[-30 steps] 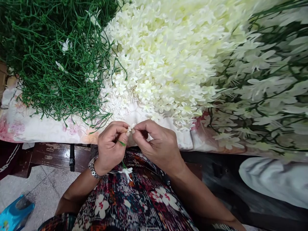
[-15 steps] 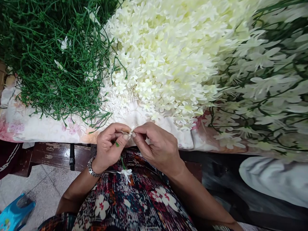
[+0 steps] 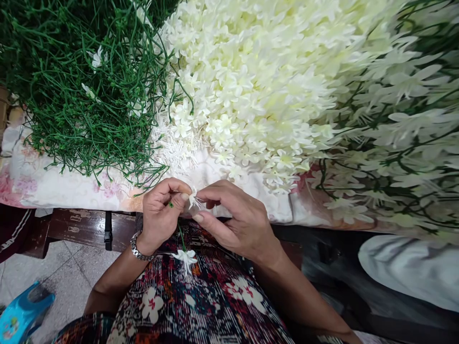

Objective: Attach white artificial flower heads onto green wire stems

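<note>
Pinches a small flower [image 3: 193, 198] between the thumb and forefinger of the left hand [image 3: 161, 210], near the front edge of a floral cloth [image 3: 82, 186]. Holds in that same hand a green stem [image 3: 181, 237], emerging below the palm and ending in a hanging flower [image 3: 185, 256] in front of a printed garment [image 3: 201, 301]. Holds the right hand [image 3: 244, 222] with thumb and forefinger slightly parted, the forefinger tip right by the small flower; cannot tell if touching it. Wears a metal watch [image 3: 139, 247] on the left wrist.

Has on the cloth, ahead and to the left, a heap of green stems [image 3: 89, 105] with a few white flowers [image 3: 96, 58] among them; in the middle, a broad heap of blossoms [image 3: 258, 81]; between those two, a patch of thin white strands [image 3: 172, 145]; to the right, flowered stems [image 3: 405, 124], partly blurred. Has below left a wooden beam [image 3: 81, 229] with a black strap [image 3: 108, 231], and a blue object [image 3: 25, 308] over a tiled floor [image 3: 64, 267].
</note>
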Tool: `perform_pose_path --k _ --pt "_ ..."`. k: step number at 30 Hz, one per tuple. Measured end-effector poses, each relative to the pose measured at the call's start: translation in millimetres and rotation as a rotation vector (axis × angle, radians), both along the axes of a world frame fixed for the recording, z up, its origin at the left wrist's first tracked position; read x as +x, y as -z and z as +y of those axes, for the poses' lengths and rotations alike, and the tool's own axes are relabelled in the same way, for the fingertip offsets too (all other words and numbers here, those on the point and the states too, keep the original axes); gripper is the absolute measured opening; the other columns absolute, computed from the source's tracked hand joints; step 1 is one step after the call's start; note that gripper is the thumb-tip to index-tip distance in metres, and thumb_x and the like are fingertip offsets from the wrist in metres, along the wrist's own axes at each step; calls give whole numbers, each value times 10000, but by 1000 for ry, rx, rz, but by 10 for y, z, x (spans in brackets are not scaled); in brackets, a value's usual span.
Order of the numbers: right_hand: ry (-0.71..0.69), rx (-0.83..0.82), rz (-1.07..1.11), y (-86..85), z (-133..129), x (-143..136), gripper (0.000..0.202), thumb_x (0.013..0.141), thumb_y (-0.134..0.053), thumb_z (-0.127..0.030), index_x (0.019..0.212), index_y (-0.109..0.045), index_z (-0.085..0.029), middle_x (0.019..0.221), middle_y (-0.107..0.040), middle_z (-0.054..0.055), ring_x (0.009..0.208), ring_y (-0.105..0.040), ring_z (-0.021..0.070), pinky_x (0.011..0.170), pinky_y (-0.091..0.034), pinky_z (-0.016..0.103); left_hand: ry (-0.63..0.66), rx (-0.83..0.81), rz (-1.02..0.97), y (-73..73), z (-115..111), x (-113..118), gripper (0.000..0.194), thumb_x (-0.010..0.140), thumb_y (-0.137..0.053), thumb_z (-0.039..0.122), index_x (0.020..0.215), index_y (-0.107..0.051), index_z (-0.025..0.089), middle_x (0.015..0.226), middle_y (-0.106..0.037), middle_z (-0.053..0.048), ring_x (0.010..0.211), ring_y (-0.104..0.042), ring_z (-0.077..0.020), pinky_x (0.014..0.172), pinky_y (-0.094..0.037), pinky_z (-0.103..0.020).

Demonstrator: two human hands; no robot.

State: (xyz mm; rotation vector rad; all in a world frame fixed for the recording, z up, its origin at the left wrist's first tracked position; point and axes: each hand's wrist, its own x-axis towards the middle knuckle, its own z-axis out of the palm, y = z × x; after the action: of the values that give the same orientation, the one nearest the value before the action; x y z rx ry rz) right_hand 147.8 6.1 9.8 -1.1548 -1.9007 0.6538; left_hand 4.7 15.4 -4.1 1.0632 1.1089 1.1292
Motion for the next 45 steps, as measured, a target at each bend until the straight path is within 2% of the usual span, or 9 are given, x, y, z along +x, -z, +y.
perform_pose_path --k 4,8,11,16,21,26,33,40,45 --pt "43 79 -45 20 0 -1 121 738 -502 -113 847 -527 -159 690 -558 21 641 -511 99 576 -427 227 38 3 -37 10 -1 1 94 735 -584 254 722 -563 164 608 -487 25 454 -361 -37 392 -303 -144" --pt "115 188 -128 48 -4 -13 197 740 -500 -102 925 -507 -171 690 -567 15 625 -512 103 558 -426 226 76 -30 -79 8 5 8 105 729 -591 260 715 -564 160 579 -476 30 445 -363 -34 382 -291 -141" --pt "86 193 -137 75 -1 -9 216 751 -490 -115 960 -505 -169 688 -569 16 614 -515 102 535 -425 223 110 -78 -82 -6 8 22 125 725 -592 271 704 -553 154 582 -483 24 450 -383 -36 381 -310 -136" --pt "137 143 -18 60 2 57 136 712 -540 -91 817 -541 -177 647 -560 -1 594 -508 92 529 -419 220 159 -87 -56 -43 6 36 97 752 -550 254 776 -551 160 579 -458 29 442 -364 -35 400 -329 -145" --pt "61 -4 185 -121 11 153 98 718 -542 -110 755 -541 -201 689 -564 -10 627 -537 95 543 -437 234 261 -12 153 -117 36 54 98 784 -459 210 784 -541 158 633 -490 2 532 -410 -73 473 -353 -185" --pt "-54 48 92 -163 33 133 111 732 -519 -122 811 -534 -199 865 -597 43 794 -572 132 656 -477 278 331 130 339 -176 61 110 61 752 -437 152 721 -488 168 596 -442 28 553 -384 -85 511 -343 -201" --pt "47 91 88 -14 35 88 137 725 -518 -82 800 -505 -196 712 -567 3 690 -545 102 587 -448 237 280 44 42 -123 -8 131 68 779 -484 216 830 -451 185 668 -429 25 542 -394 -62 476 -336 -171" --pt "85 -138 381 65 -15 109 100 732 -522 -100 771 -517 -192 704 -542 -6 657 -520 99 569 -425 246 167 -23 -11 -38 -26 114 98 769 -541 266 766 -515 171 620 -491 27 492 -432 -48 449 -362 -160" --pt "109 -105 358 66 -16 126 114 722 -528 -82 759 -524 -189 677 -532 -11 629 -510 92 548 -407 236 173 2 -52 -35 -27 106 103 769 -544 265 772 -522 164 623 -523 20 513 -475 -49 478 -399 -154"
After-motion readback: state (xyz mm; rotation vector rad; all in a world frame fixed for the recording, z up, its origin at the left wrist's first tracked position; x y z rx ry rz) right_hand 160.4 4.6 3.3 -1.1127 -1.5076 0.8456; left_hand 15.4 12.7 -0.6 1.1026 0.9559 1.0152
